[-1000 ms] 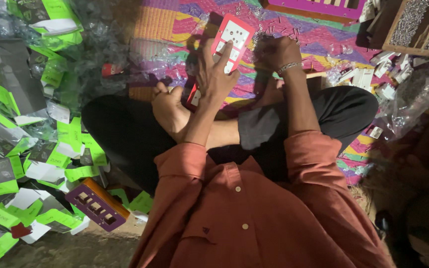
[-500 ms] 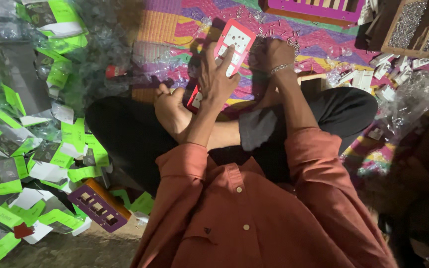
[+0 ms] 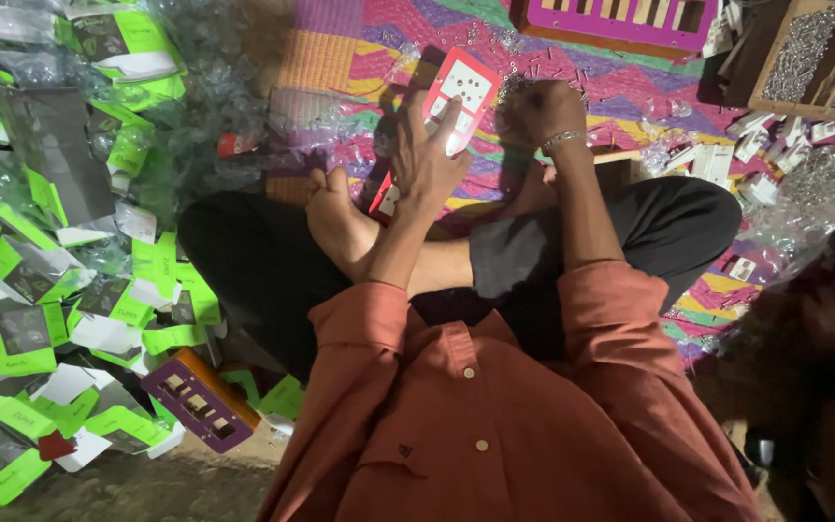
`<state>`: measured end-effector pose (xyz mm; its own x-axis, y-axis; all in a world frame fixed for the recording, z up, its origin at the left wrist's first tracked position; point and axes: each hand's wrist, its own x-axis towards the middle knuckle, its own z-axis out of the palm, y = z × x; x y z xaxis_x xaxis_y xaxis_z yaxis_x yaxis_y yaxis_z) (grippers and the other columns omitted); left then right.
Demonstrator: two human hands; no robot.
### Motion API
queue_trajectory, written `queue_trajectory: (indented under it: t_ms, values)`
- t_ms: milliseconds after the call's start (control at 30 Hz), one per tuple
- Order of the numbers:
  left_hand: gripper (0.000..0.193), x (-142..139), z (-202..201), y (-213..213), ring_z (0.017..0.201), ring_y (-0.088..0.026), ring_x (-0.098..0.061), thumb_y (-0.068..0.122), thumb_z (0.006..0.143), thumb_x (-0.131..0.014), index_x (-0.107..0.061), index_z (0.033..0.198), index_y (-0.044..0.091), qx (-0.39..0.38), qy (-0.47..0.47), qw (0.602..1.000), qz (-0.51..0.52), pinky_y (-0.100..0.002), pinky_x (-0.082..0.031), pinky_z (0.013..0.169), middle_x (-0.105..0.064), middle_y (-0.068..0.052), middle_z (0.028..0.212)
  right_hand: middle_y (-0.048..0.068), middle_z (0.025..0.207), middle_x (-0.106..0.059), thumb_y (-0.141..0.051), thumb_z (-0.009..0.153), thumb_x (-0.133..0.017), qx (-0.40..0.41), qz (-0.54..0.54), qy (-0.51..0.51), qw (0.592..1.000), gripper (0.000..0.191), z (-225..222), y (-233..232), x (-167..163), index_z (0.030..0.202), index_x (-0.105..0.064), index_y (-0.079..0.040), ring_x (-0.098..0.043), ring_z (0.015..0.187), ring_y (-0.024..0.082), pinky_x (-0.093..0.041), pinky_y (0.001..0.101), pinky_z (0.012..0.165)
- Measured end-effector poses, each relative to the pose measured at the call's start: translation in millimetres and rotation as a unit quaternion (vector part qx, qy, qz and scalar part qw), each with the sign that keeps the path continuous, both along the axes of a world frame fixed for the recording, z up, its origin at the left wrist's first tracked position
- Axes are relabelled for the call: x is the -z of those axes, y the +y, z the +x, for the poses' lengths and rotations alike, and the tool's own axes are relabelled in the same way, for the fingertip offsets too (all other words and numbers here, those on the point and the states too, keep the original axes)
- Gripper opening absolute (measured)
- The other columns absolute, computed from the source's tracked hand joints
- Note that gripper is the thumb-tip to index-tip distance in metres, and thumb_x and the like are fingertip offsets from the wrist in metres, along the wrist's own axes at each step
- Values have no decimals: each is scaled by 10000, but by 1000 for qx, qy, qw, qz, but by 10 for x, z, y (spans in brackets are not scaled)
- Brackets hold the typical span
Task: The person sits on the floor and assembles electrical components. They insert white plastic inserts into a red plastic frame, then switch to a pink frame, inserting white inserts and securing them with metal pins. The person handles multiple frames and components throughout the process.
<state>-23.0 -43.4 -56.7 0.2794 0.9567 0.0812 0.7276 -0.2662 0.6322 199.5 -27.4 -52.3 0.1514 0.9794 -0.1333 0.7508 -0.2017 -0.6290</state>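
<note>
**Card held over the lap, small parts at risk of scattering**

Risk sits mostly in the right hand. It is curled into a loose fist above the patterned mat, and whatever it pinches is too small and dim to make out; I cannot tell whether it grips anything at all. If it does carry a tiny piece, a slip would likely drop it among the clear plastic bits near the mat's far edge, where it would be hard to find.

The left hand lies spread across the red and white card, fingers wide, pressing it from above. The card is tilted, its upper end raised past the fingertips, its lower end down by the bare foot. Held only by flat fingers, it could slide or flex, in my judgement.

Hidden: the palm covers most of the card's middle, so its cut-outs show only at the top. A purple tray is cut off at the mat's far edge, and a wooden box of metal parts at the far right corner. The green packets heaped at the left overlap too thickly to count. The right edge is dark and blurred.
</note>
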Motion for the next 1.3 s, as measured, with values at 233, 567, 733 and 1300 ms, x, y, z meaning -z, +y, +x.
queue_trajectory:
  t_ms: [233,567,733,1300]
  values:
    - [733,2,12,56,1167,-434,-544,240,721,-875,-594,1397,244,6,24,999,-21,-554,-521,902,-380,-131,1460,39,848,-722,-126,1021,-706,-49,27,239,969,166,-85,5,-22,1001,-715,38,-626,755,69,-530,277,690]
    - [744,81,53,56,1156,-454,-557,229,711,-848,-586,1406,262,17,35,999,-9,-558,-529,911,-386,-126,1478,7,770,-693,-180,1003,-725,-17,-37,246,968,215,-174,69,17,891,-691,0,-610,690,53,-515,265,630]
    - [856,89,72,36,1157,-460,-542,221,709,-841,-494,1490,264,23,36,999,0,-602,-502,936,-350,-133,1544,-10,861,-605,-221,881,-851,35,124,213,968,349,-320,90,-130,987,-574,-38,-584,746,79,-525,269,644]
    - [750,-7,-132,141,1532,-448,-399,-64,850,-515,-456,1574,124,-27,-250,963,92,-478,-445,1239,-315,-205,1637,159,873,-690,-199,943,-715,-71,180,-64,979,233,-196,232,-80,1157,-785,-140,-698,753,354,-565,451,687]
